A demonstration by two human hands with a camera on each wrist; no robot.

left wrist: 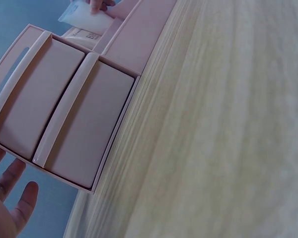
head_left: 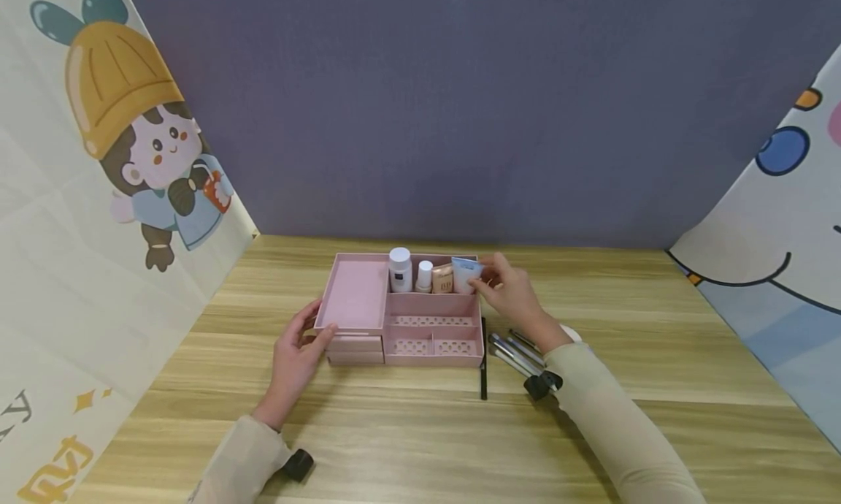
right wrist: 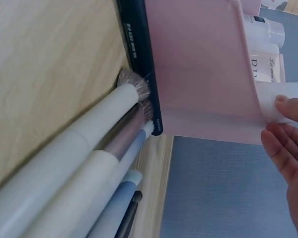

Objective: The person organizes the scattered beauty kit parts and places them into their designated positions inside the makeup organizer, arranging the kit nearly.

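Note:
A pink desktop organizer [head_left: 355, 292] stands on the table, with two drawers [left wrist: 84, 119] at its front left. My left hand [head_left: 298, 354] rests against its left side near the front corner, fingers fairly straight. In the back compartment stand a white bottle [head_left: 400, 272], a smaller white-capped bottle [head_left: 424, 276] and a beige BB cream tube [head_left: 443, 279]. At the right end of that row, my right hand [head_left: 519, 296] pinches a pale blue and white squeeze tube [head_left: 465, 276] between thumb and fingers. The tube's lower end is hidden behind the divider.
Several makeup brushes [right wrist: 89, 134] lie on the table right of the organizer. A slim black pencil-like stick [right wrist: 139, 59] lies along its right side. A white object [head_left: 570, 334] is partly hidden under the right forearm. A dark blue-grey panel [head_left: 453, 124] rises behind the table.

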